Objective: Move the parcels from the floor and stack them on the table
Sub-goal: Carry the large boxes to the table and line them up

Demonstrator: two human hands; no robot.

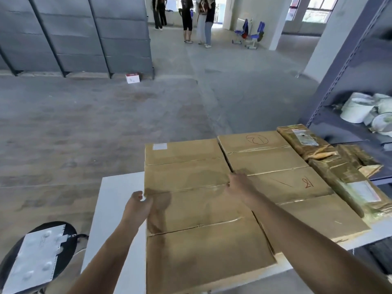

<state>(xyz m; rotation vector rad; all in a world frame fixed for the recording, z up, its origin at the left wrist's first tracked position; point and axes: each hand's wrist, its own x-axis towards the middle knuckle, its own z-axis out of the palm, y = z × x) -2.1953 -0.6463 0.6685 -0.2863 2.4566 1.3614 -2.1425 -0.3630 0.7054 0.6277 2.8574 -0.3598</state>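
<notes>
Cardboard parcel (191, 200) lies lower centre on the white table (118, 192); left hand (137, 206) grips its left edge, right hand (238, 184) curls over its right edge.

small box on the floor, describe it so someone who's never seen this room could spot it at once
Look to the row of tall grey panels along the far left of the room. At the foot of its right end, on the concrete floor, sits the small box. Unlike the big brown cartons on the white table, it is white with a red top.
</notes>
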